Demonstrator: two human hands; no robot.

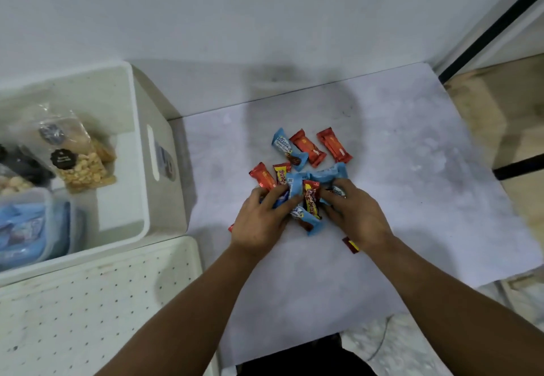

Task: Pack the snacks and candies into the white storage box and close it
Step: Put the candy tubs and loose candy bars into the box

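Marbled tabletop: both hands gather "beng-beng" bar among blue wrappers.

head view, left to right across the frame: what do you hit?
Blue-lidded container in the box → clear bag of nuts → right wall of the white storage box → left hand → right hand, both on the candy pile → bare white tabletop → wooden panel.
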